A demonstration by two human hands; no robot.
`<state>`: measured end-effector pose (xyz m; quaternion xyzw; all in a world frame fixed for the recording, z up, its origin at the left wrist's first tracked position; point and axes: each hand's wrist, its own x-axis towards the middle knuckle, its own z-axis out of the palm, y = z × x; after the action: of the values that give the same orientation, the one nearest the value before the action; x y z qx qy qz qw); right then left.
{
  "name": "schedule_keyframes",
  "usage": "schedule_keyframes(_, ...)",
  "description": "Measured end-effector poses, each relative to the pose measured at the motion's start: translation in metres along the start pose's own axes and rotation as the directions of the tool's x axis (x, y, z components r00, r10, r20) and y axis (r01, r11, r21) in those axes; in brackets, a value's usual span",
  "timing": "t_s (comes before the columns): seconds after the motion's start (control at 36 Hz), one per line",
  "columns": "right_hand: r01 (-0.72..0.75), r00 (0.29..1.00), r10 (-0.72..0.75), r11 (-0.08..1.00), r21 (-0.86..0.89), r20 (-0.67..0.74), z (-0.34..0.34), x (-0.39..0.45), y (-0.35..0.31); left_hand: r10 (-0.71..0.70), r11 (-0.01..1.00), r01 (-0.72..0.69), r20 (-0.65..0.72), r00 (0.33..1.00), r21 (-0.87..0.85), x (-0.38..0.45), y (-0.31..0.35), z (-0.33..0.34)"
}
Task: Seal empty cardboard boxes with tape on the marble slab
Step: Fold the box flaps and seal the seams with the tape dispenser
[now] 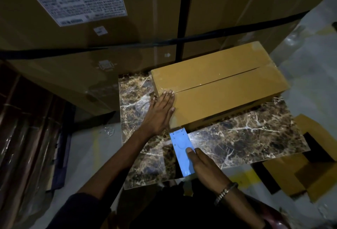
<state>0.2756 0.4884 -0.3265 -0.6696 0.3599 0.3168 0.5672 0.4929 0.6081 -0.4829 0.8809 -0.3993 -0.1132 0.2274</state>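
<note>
— Cardboard box (pixel 218 90) first: where does it sit?
— On the marble slab (pixel 237 137), at the far right part, flaps folded shut, with the centre seam running along its top. Clear tape (pixel 206 83) glints over that seam near the left end.
— And the left hand (pixel 160 113)?
— Flat against the box's left end, fingers straight and close together, fingertips reaching up over the top edge by the seam.
— The right hand (pixel 204 166)?
— It grips a light blue tape dispenser (pixel 181 153), thumb lying along its upper face, the other fingers curled under it. The dispenser's front end is just beside the box's near corner. A metal bracelet (pixel 226 191) circles that wrist.
— What surrounds the slab?
— Large cartons (pixel 91 33) with white printed labels (pixel 82 4) and black straps stand behind. Open cardboard (pixel 313 165) lies on the floor to the right.
</note>
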Motion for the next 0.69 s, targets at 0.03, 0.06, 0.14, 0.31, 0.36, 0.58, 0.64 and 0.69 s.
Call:
schedule_keyframes(0.03,-0.002,1.0,0.002,1.0,-0.001,0.0,0.0,0.0,0.0,0.003,1.0,-0.003,0.003,1.0,-0.007,0.0,0.0,0.0)
schedule_keyframes(0.06,-0.004,1.0,0.004,1.0,0.005,0.006,0.0,0.002,-0.001,0.006,1.0,-0.006,0.005,1.0,-0.014,0.0,-0.001,0.0)
schedule_keyframes(0.14,-0.019,1.0,0.018,1.0,-0.015,-0.015,0.001,0.012,0.003,0.004,1.0,-0.004,0.007,1.0,-0.023,0.001,-0.001,0.0)
schedule_keyframes(0.31,-0.025,1.0,0.024,0.999,-0.048,-0.016,0.006,0.038,0.007,0.006,0.999,-0.006,-0.002,1.0,-0.037,0.002,-0.002,0.002)
schedule_keyframes(0.36,-0.019,1.0,0.018,0.999,-0.044,-0.024,0.008,0.044,0.008,0.006,0.999,-0.006,-0.005,1.0,-0.037,0.002,-0.002,0.002)
schedule_keyframes(0.58,-0.003,1.0,0.006,0.996,0.094,-0.023,0.012,0.075,0.027,0.004,0.999,-0.005,-0.024,1.0,-0.04,0.002,0.001,0.002)
schedule_keyframes(0.64,0.002,1.0,-0.002,0.984,0.176,-0.004,0.011,0.086,0.034,0.006,0.999,-0.007,-0.03,1.0,-0.037,0.002,0.003,0.002)
schedule_keyframes(0.69,0.01,1.0,-0.004,0.969,0.246,-0.025,0.01,0.101,0.044,0.003,0.999,-0.004,-0.039,0.999,-0.034,0.002,0.004,0.002)
